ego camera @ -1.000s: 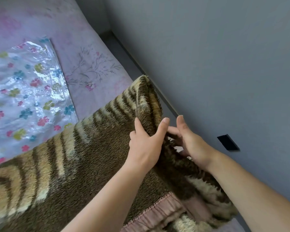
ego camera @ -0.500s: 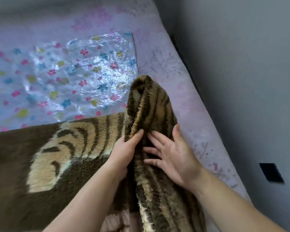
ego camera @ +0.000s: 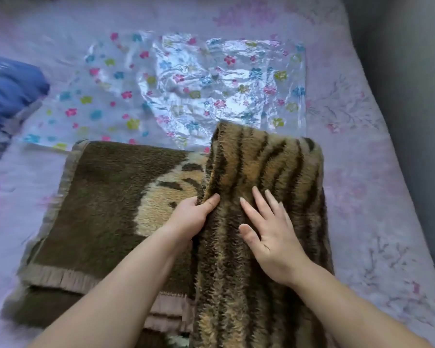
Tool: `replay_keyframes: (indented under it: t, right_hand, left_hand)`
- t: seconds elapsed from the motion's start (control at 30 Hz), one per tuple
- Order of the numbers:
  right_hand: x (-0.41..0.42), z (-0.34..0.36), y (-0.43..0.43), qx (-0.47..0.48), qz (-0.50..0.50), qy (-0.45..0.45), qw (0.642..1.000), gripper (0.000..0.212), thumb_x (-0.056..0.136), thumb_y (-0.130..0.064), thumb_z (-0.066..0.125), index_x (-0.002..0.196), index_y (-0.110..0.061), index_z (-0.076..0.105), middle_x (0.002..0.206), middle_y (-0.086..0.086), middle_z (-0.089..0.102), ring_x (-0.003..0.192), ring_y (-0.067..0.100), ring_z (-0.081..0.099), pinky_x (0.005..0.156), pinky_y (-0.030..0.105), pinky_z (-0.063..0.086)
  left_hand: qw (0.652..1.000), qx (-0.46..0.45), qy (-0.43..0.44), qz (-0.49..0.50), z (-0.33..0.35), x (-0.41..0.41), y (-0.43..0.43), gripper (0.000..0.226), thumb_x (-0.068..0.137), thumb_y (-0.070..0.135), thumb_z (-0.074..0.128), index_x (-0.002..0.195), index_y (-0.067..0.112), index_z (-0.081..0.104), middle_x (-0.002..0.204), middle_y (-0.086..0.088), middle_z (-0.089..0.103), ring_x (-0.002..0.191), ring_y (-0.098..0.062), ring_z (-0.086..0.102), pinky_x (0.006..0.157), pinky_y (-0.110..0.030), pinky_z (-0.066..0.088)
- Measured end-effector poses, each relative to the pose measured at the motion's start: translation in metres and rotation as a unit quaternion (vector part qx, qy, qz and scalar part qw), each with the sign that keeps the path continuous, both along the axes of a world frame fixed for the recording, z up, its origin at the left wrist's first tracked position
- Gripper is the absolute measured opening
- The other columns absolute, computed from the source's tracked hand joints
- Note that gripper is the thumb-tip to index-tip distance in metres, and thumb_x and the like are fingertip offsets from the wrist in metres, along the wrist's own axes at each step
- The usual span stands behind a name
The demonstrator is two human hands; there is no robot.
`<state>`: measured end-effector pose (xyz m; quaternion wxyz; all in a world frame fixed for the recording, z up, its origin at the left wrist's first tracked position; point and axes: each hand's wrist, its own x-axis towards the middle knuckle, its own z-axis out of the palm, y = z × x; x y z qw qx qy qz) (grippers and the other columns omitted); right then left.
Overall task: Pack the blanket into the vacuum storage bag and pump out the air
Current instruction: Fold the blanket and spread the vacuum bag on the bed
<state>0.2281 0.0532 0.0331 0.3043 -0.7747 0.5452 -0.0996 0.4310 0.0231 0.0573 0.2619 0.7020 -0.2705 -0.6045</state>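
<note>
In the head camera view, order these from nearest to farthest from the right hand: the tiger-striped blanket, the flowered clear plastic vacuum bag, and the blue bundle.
1. Tiger-striped brown fleece blanket: directly under the right hand.
2. Clear plastic vacuum bag printed with flowers: beyond the blanket, up the bed.
3. Blue fabric bundle: far left edge.

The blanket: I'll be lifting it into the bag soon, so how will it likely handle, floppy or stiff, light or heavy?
Probably floppy: the blanket bunches into soft folds where the left hand pinches it. Likely fairly heavy for its size, given the thick plush pile and stacked layers. It should grip rather than slide under the flat right hand, though it may drag against the vacuum bag.
</note>
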Motion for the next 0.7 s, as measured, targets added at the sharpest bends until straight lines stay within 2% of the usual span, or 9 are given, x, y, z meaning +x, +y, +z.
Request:
replay_keyframes:
  t: [0.07,0.17,0.23,0.3,0.37,0.47,0.57,0.63,0.7]
  right_hand:
    - [0.029,-0.002,-0.003,-0.011,0.033,0.011,0.999,0.077,0.093,-0.076,0.005,0.159,-0.038,0.019,0.169,-0.013,-0.007,0.151,0.006,-0.021,0.126,0.044,-0.002]
    - [0.082,-0.003,-0.011,-0.040,0.086,0.036,0.995,0.078,0.094,-0.075,0.006,0.159,-0.036,0.021,0.169,-0.009,-0.005,0.153,0.011,-0.020,0.126,0.046,-0.002]
    - [0.116,-0.005,-0.015,-0.076,0.106,0.064,0.989,0.073,0.096,-0.072,0.010,0.159,-0.036,0.023,0.170,-0.006,-0.001,0.154,0.016,-0.017,0.124,0.050,-0.005]
    - [0.149,-0.009,-0.022,-0.101,0.107,0.094,0.985,0.070,0.098,-0.071,0.013,0.158,-0.036,0.025,0.170,-0.003,0.005,0.156,0.020,-0.011,0.123,0.054,-0.006]
    - [0.176,-0.017,-0.026,-0.103,0.104,0.124,0.981,0.070,0.098,-0.071,0.013,0.157,-0.035,0.028,0.169,-0.001,0.010,0.156,0.023,-0.006,0.122,0.056,-0.006]
    - [0.206,-0.039,-0.030,-0.072,0.126,0.163,0.976,0.076,0.095,-0.073,0.005,0.158,-0.035,0.027,0.169,-0.002,0.005,0.156,0.023,-0.011,0.122,0.055,-0.008]
    - [0.224,-0.056,-0.032,-0.056,0.135,0.206,0.968,0.081,0.091,-0.075,-0.006,0.160,-0.037,0.016,0.168,-0.004,-0.004,0.154,0.022,-0.019,0.121,0.057,-0.010]
    - [0.231,-0.060,-0.034,-0.054,0.128,0.214,0.967,0.080,0.092,-0.075,-0.006,0.160,-0.037,0.014,0.168,-0.005,-0.003,0.154,0.022,-0.016,0.121,0.058,-0.009]
    - [0.235,-0.059,-0.035,-0.052,0.124,0.211,0.968,0.079,0.093,-0.075,-0.003,0.160,-0.036,0.016,0.169,-0.004,0.000,0.155,0.023,-0.012,0.122,0.059,-0.007]
  left_hand:
    - [0.999,-0.002,-0.047,0.014,-0.007,0.038,-0.001,0.034,0.097,0.043,0.069,0.100,0.010,0.076,0.091,-0.007,0.081,0.083,-0.026,0.076,0.074,-0.029,0.061]
    - [0.989,-0.028,-0.142,0.009,-0.012,0.101,-0.007,0.032,0.099,0.046,0.066,0.085,0.017,0.073,0.082,0.006,0.073,0.077,-0.013,0.067,0.057,-0.016,0.047]
    - [0.977,-0.048,-0.208,-0.016,-0.012,0.145,-0.014,0.032,0.101,0.045,0.062,0.086,0.018,0.070,0.083,0.007,0.069,0.084,-0.018,0.066,0.063,-0.024,0.044]
    - [0.958,-0.061,-0.280,-0.028,-0.015,0.196,-0.021,0.032,0.102,0.045,0.060,0.094,0.016,0.069,0.089,0.000,0.069,0.091,-0.027,0.063,0.073,-0.032,0.040]
    - [0.940,-0.066,-0.333,-0.014,-0.023,0.241,-0.026,0.036,0.102,0.047,0.059,0.100,0.011,0.066,0.097,-0.005,0.068,0.094,-0.029,0.061,0.078,-0.035,0.041]
    - [0.929,-0.032,-0.369,-0.025,-0.048,0.278,-0.024,0.041,0.104,0.053,0.051,0.105,0.012,0.058,0.103,-0.006,0.064,0.104,-0.032,0.061,0.079,-0.036,0.038]
    - [0.937,-0.024,-0.346,-0.044,-0.076,0.281,-0.019,0.048,0.102,0.064,0.043,0.116,0.019,0.053,0.121,-0.009,0.067,0.116,-0.036,0.062,0.082,-0.037,0.040]
    - [0.931,-0.044,-0.360,-0.041,-0.084,0.279,-0.018,0.057,0.097,0.070,0.046,0.122,0.019,0.053,0.120,-0.006,0.067,0.112,-0.034,0.064,0.083,-0.039,0.046]
    - [0.914,-0.074,-0.398,-0.038,-0.085,0.283,-0.019,0.057,0.094,0.072,0.050,0.117,0.020,0.054,0.112,-0.004,0.068,0.105,-0.032,0.065,0.080,-0.040,0.050]
